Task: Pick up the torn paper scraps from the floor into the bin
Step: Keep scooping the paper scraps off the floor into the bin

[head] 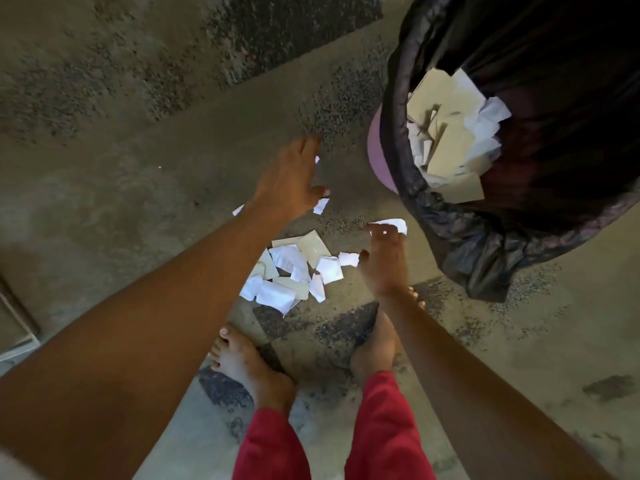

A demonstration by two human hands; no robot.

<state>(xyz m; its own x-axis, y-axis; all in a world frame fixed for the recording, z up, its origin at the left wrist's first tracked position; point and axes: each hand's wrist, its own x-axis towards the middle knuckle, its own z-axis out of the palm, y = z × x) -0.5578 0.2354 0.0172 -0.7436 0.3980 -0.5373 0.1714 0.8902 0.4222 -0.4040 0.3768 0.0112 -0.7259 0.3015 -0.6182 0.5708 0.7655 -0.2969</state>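
**A:** We're mid-collection! The right hand (381, 265) is low beside the bin (381, 157), with its fingertips curled round a white scrap (393, 224) on the bin side of the heap.

**B:** And the left hand (289, 181) reaches further out, its back to us and fingers fairly straight. White bits peek out at its edges, but I cannot tell whether it holds them or merely covers them.

**A:** The main pile of scraps (294, 271) lies on the floor (138, 150) between the 2 hands, just ahead of the bare feet (249, 368). White and beige pieces overlap there.

**B:** Plenty has gone in already. Torn paper (453, 140) sits inside the black liner (485, 258), so I'd judge this roughly halfway.

**A:** Next move, as I read it: carry that right-hand piece up over the rim and let go, then go down for the heap.

**B:** These are flat pieces on rough concrete, mind. They'll want a fingernail under an edge, or a sweep together into 1 bunch first.
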